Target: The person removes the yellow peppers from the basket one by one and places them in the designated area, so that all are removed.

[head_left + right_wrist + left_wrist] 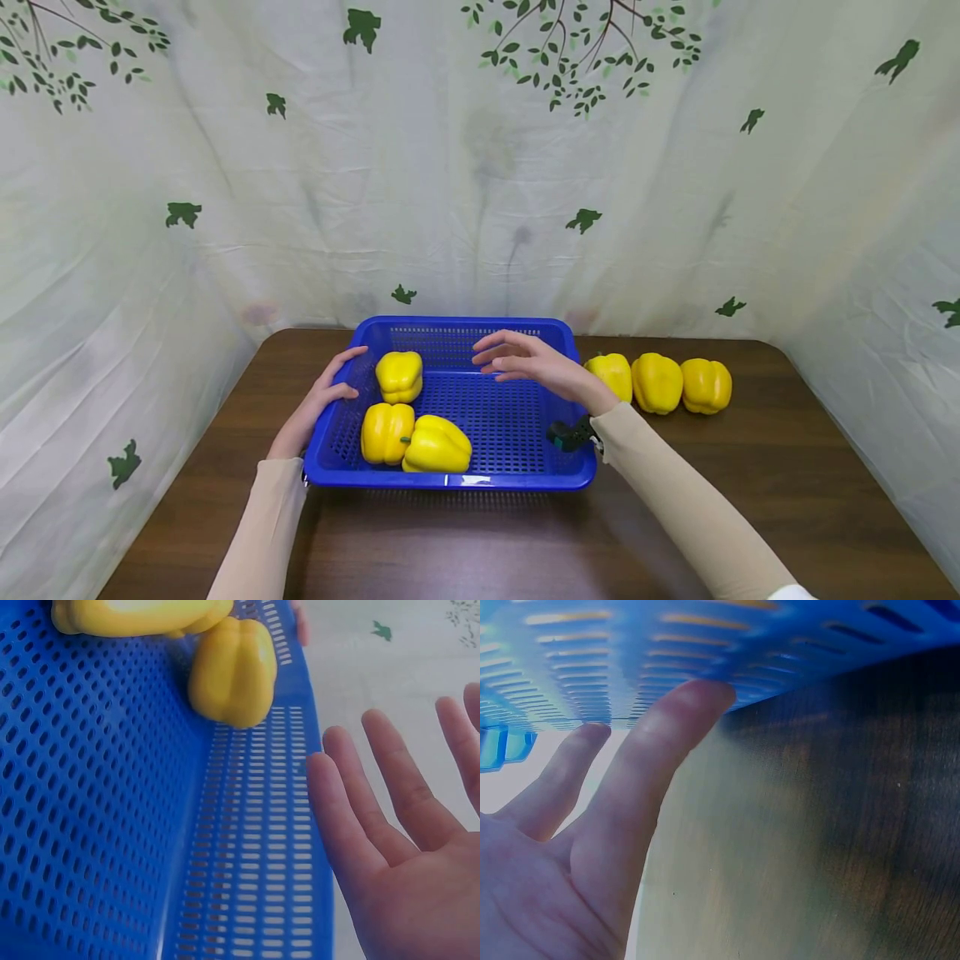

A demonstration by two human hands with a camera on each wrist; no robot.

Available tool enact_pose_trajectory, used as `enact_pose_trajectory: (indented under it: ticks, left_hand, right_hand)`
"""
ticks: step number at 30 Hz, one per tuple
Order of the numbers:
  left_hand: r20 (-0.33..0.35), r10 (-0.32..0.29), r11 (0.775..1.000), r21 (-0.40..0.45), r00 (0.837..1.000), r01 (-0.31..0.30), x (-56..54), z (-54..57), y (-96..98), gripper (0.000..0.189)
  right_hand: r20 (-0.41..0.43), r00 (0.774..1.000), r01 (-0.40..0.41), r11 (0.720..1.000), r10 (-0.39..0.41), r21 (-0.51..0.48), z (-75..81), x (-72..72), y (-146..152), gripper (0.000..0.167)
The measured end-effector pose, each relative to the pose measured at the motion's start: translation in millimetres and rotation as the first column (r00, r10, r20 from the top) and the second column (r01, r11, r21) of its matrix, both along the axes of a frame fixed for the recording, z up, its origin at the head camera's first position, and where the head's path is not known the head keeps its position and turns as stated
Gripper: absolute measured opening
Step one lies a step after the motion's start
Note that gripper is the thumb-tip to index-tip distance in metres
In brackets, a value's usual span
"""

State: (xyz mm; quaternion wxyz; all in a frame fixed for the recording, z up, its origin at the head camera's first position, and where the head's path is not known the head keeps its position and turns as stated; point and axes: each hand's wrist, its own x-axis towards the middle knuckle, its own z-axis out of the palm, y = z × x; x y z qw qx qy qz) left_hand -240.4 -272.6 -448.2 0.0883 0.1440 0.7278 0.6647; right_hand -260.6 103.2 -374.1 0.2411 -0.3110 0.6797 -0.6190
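One blue perforated basket [525,482]

Left hand [314,405], thumb spread from fingers, touches the basket's left side; right hand [542,365], fingers spread, hovers above it. Three yellow bell peppers [387,434] lie inside the basket, three more peppers [657,383] right of it.

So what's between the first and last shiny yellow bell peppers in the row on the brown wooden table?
One more blocky yellow bell pepper sits there, as the head view shows.

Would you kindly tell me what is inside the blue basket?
Three yellow peppers sit toward the left side of the blue basket. Their undersides are hidden, and in the head view the right hand covers part of the basket's far right area.
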Motion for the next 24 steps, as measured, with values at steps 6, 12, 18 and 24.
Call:
enact_pose_trajectory:
  ticks: [6, 12, 18, 24]
  left_hand:
    - [-0.03, -0.002, 1.0, 0.01, 1.0, 0.002, -1.4, -0.1, 0.4, 0.063]
    - [-0.043, -0.013, 1.0, 0.023, 0.999, 0.014, -0.9, 1.2, 1.4, 0.063]
    - [-0.041, -0.009, 1.0, 0.019, 0.999, 0.01, -0.8, 1.4, 1.3, 0.062]
    - [-0.067, -0.011, 1.0, 0.018, 0.998, 0.012, -2.1, -0.9, 0.3, 0.063]
  right_hand:
    - [0.023, 0.999, -0.038, 0.998, 0.037, 0.042, -6.2, -1.2, -10.4, 0.031]
    - [0.031, 0.996, -0.083, 0.993, 0.081, 0.083, -14.7, -3.3, -19.2, 0.033]
    - [0.068, 0.986, -0.158, 0.978, 0.15, 0.139, -21.3, -4.1, -28.4, 0.035]
    - [0.097, 0.962, -0.27, 0.944, 0.255, 0.189, -27.9, -3.8, -37.4, 0.042]
